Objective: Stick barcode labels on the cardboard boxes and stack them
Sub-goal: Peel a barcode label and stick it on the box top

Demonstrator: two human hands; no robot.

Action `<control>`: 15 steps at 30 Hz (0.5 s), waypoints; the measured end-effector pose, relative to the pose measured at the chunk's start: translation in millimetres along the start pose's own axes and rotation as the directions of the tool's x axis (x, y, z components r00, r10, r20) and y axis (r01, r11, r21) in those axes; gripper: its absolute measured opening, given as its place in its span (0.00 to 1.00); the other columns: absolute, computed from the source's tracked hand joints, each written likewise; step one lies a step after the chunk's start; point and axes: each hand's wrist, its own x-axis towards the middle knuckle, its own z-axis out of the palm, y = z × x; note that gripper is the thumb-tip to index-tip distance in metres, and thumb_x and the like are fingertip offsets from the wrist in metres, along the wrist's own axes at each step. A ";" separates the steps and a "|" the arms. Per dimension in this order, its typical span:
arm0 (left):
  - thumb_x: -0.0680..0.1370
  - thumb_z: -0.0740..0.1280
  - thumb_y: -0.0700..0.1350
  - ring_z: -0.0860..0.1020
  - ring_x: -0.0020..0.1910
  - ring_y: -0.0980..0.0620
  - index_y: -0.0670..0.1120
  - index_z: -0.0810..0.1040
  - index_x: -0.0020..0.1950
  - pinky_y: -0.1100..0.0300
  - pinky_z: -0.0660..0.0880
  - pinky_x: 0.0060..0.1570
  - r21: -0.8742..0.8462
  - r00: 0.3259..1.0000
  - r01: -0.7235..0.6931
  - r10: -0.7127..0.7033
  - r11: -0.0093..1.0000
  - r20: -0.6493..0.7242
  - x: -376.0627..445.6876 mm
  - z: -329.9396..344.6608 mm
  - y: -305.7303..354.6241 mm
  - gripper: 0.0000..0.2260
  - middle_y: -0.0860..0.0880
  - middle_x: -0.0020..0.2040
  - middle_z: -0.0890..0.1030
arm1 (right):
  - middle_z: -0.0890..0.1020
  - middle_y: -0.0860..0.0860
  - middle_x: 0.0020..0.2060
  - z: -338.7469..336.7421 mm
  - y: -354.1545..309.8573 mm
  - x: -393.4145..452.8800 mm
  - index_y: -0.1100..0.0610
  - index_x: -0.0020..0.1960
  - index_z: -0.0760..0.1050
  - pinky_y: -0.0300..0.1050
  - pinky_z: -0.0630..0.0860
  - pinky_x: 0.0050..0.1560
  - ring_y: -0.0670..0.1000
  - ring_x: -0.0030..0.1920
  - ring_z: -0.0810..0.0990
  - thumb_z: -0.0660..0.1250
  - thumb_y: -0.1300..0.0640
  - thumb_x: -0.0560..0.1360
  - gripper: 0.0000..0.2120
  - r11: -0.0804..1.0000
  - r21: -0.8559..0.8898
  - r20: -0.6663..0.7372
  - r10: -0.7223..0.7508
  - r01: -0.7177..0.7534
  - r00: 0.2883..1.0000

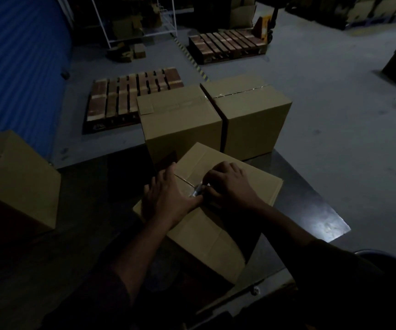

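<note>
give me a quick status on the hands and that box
Left hand flat on the near box. Right hand pinching a small pale label at the top seam. Two boxes behind, nothing in the way.

Two wooden pallets lie flat on the grey floor: a near pallet beside the blue corrugated wall, a far pallet by a yellow pallet jack. A white wire rack stands behind.
</note>
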 end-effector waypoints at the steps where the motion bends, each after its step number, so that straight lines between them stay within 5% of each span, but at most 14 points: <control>1: 0.65 0.66 0.81 0.62 0.79 0.43 0.53 0.51 0.85 0.43 0.59 0.76 -0.002 1.000 0.002 -0.002 1.000 -0.001 -0.1 0.3 -0.5 0.57 0.46 0.83 0.62 | 0.72 0.46 0.59 -0.9 -0.1 -0.5 0.40 0.57 0.77 0.52 0.65 0.61 0.47 0.59 0.65 0.57 0.33 0.77 0.18 1.000 0.016 -0.004 0.004 -0.004 1.000; 5: 0.65 0.66 0.80 0.61 0.80 0.43 0.53 0.51 0.85 0.42 0.58 0.77 -0.004 1.000 0.007 -0.007 1.000 0.002 0.6 0.6 0.8 0.57 0.45 0.83 0.61 | 0.72 0.46 0.59 0.1 1.8 -1.3 0.38 0.61 0.76 0.50 0.64 0.60 0.47 0.59 0.66 0.57 0.33 0.78 0.18 0.999 -0.025 -0.016 -0.030 0.030 0.999; 11: 0.65 0.66 0.81 0.63 0.79 0.44 0.54 0.52 0.84 0.45 0.59 0.75 -0.016 1.000 -0.005 0.004 1.000 -0.015 -1.3 0.3 0.5 0.56 0.46 0.82 0.63 | 0.75 0.44 0.56 1.7 10.5 1.3 0.42 0.54 0.77 0.49 0.68 0.59 0.49 0.59 0.70 0.58 0.33 0.77 0.18 0.999 0.032 -0.020 0.010 -0.009 1.000; 15: 0.63 0.68 0.82 0.61 0.80 0.44 0.53 0.52 0.85 0.44 0.56 0.77 -0.046 0.999 0.038 -0.038 0.998 0.002 1.5 0.6 3.1 0.60 0.46 0.83 0.61 | 0.75 0.43 0.56 -2.8 -0.4 -28.6 0.44 0.58 0.78 0.44 0.68 0.57 0.48 0.58 0.70 0.64 0.40 0.77 0.13 0.990 0.013 -0.163 0.142 -0.142 0.976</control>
